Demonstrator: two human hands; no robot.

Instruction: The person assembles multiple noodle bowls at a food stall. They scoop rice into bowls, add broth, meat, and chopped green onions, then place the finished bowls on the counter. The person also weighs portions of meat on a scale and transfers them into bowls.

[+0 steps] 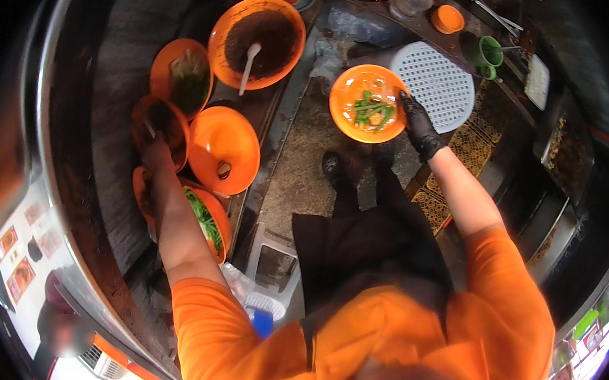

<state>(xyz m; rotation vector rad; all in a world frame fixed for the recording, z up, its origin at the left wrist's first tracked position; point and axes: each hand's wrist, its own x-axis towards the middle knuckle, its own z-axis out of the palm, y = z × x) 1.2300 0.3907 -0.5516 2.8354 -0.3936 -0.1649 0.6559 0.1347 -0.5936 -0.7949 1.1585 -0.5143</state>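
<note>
The bowl of greens (343, 120) hangs just left of the right grip (421, 125), which clamps its rim. The left grip (156, 151) meets a utensil (150, 127); how closed, I can't tell.

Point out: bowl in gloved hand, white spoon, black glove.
Held bowl (342, 108), head view: left inner wall.
White spoon (248, 66), head view: handle.
Black glove (422, 128), head view: middle of its back.

grey perforated stool (435, 85) near a green cup (490, 55)
</note>
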